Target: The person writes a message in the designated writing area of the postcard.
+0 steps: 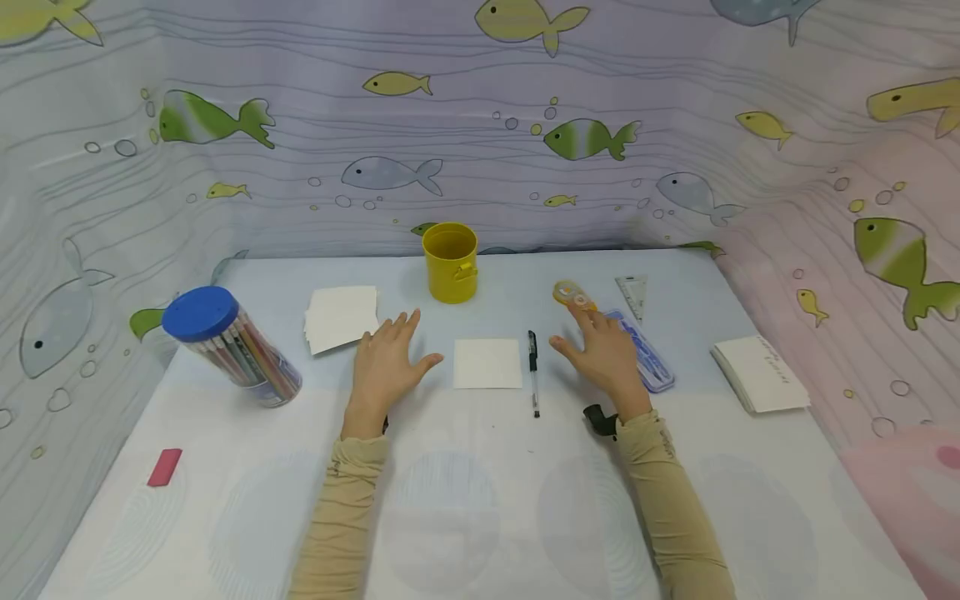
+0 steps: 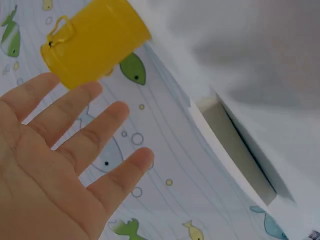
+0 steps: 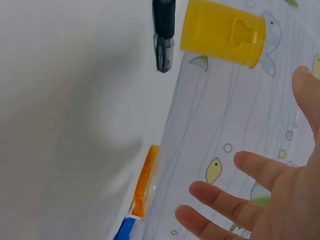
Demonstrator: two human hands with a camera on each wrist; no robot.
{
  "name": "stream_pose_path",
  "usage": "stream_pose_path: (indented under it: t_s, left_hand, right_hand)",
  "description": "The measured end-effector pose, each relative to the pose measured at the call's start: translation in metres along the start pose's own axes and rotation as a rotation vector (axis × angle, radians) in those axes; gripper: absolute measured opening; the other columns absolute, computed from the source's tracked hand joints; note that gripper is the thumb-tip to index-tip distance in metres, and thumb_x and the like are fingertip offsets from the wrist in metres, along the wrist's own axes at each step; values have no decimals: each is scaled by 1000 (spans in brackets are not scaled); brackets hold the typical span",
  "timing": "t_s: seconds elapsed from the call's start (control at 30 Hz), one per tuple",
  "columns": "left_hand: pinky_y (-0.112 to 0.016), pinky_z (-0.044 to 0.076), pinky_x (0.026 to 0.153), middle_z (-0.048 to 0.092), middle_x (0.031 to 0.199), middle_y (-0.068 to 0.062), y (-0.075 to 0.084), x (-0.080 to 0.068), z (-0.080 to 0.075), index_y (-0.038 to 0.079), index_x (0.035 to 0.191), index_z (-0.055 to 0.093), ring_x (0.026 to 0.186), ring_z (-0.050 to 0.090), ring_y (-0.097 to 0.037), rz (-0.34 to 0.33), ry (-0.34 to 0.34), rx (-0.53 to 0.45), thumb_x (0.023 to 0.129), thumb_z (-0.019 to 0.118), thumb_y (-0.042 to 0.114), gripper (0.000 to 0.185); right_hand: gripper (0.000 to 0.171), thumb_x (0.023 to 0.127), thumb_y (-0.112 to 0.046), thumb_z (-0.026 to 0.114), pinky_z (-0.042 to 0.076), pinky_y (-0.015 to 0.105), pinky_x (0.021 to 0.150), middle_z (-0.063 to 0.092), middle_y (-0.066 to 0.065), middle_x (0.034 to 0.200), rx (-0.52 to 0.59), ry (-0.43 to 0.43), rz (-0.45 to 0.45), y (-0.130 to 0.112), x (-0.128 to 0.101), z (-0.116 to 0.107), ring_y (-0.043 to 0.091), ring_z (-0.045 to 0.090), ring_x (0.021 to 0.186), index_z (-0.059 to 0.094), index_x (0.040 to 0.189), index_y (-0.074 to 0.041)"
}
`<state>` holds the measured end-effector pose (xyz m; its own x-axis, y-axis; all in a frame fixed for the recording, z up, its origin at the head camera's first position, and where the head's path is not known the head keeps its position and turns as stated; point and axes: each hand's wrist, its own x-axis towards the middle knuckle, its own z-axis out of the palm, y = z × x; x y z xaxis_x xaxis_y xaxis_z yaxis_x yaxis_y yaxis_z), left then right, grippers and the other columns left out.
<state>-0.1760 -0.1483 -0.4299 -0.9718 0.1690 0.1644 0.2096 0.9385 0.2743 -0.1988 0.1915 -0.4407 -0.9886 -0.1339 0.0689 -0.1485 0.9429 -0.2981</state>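
My left hand [image 1: 386, 367] has its fingers spread and holds nothing, just in front of a stack of white paper [image 1: 341, 318]. In the left wrist view the palm and four fingers [image 2: 107, 135] show. My right hand [image 1: 603, 354], also with spread fingers and nothing in it, overlaps an orange correction tape [image 1: 574, 295] and a blue case [image 1: 649, 357] in the head view. Between the hands lie a square white sheet [image 1: 487, 364] and a black-capped pen [image 1: 533, 375]. Behind the sheet stands a yellow bucket [image 1: 452, 267] with a small handle.
On the left a clear jar of pencils with a blue lid [image 1: 201, 315] stands near a pink eraser [image 1: 165, 467]. A triangle ruler [image 1: 633, 293] lies at the back right. A notepad [image 1: 761, 375] rests by the right edge. Fish-patterned cloth [image 1: 480, 125] walls the table on three sides.
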Motion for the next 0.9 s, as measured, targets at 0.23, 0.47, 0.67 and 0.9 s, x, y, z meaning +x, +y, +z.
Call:
stream_pose_path:
  t_s: [0.23,0.47,0.67,0.9]
  left_hand:
    - [-57,41,107,51,143,-20,3,-1,9,7,145,44,129,51,-41,40,-44,-68,89,66,45,72]
    - [-52,42,108,53,141,-20,10,-1,18,5,142,48,129,52,-38,64,-106,-139,90,67,40,65]
    - [-51,42,109,53,141,-20,17,-1,20,4,141,49,130,51,-38,61,-154,-154,90,66,42,66]
    - [-49,40,111,52,142,-20,20,-1,26,2,141,48,132,49,-37,32,-212,-149,90,66,42,68]
  right_hand:
    - [76,90,-66,49,49,62,89,49,22,143,-7,23,-5,-6,1,11,47,51,124,36,150,-22]
    - [65,92,-55,56,56,49,74,63,14,128,73,-6,-50,-13,2,19,34,65,105,43,147,-22]
    - [59,92,-49,59,55,43,72,67,9,118,170,-13,-52,-21,2,25,26,67,98,49,143,-19]
    - [54,92,-41,63,55,44,75,69,12,113,350,-3,-22,-30,-1,32,27,66,94,55,138,-13]
